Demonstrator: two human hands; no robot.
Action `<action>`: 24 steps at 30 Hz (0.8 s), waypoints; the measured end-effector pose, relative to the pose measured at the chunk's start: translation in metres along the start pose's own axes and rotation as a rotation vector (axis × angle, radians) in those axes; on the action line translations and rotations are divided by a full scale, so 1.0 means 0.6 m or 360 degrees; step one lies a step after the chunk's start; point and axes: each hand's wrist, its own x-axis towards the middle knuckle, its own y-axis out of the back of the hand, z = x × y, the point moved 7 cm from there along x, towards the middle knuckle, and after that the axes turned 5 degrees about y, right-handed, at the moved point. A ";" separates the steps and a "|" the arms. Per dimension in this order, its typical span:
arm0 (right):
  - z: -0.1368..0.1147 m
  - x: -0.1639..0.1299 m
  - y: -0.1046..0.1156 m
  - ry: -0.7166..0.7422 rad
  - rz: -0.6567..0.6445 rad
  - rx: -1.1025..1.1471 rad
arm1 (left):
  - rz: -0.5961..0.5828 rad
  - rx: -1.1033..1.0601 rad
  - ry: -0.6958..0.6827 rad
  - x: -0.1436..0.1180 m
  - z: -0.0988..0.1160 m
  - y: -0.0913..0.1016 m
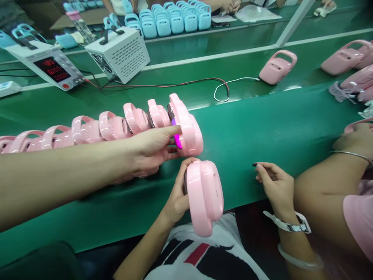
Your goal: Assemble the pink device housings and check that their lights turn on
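My left hand [178, 196] is wrapped round a glossy pink plastic device [205, 196] of rounded shape, held tilted over the table's near edge. Its dark side faces my palm. To the right, my right hand [275, 182], with a white watch at the wrist, pinches a small black piece [254, 165] between thumb and fingertips. Just beyond my left hand, a co-worker's hand [154, 146] reaches in from the left and grips another pink device [188, 130] whose side panel glows purple. A row of pink devices with loop handles [112, 126] runs leftward from there.
Two bench power supplies [119, 54] stand at the back left. From one, a red and black lead [163, 84] runs to a white cable ending at a pink device [276, 68]. Light-blue devices [176, 19] fill the far bench. A co-worker's arm [323, 175] is close on my right.
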 end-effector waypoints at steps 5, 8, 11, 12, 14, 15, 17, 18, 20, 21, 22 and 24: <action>-0.016 -0.024 -0.002 -0.0094 0.0004 0.0288 | 0.0009 -0.0044 0.0040 0.003 0.000 -0.006; -0.020 -0.025 -0.011 -0.0134 -0.0023 0.0356 | -0.0027 -0.0065 0.0040 0.002 0.005 -0.010; -0.021 -0.018 -0.026 -0.0159 -0.0087 0.0342 | -0.0043 -0.0072 0.0018 0.000 0.011 -0.013; -0.022 -0.015 -0.032 -0.0160 -0.0125 0.0327 | -0.0053 -0.0076 0.0021 0.000 0.011 -0.014; -0.026 -0.011 -0.046 -0.0147 -0.0225 0.0284 | -0.0052 -0.0075 0.0040 -0.003 0.010 -0.013; -0.029 -0.010 -0.055 -0.0132 -0.0287 0.0260 | -0.0042 -0.0070 0.0049 -0.004 0.008 -0.011; -0.037 -0.012 -0.076 -0.0087 -0.0429 0.0212 | -0.0010 -0.0068 0.0062 -0.008 0.003 -0.005; -0.042 -0.014 -0.088 -0.0056 -0.0503 0.0188 | 0.0013 -0.0073 0.0063 -0.010 0.000 -0.001; -0.053 -0.022 -0.112 0.0011 -0.0647 0.0138 | 0.0062 -0.0097 0.0054 -0.013 -0.002 0.009; -0.058 -0.027 -0.123 0.0044 -0.0708 0.0109 | 0.0090 -0.0118 0.0057 -0.014 -0.003 0.014; -0.062 -0.032 -0.133 0.0076 -0.0759 0.0077 | 0.0116 -0.0137 0.0065 -0.015 -0.002 0.019; -0.070 -0.039 -0.147 0.0135 -0.0818 0.0009 | 0.0149 -0.0141 0.0071 -0.017 0.005 0.026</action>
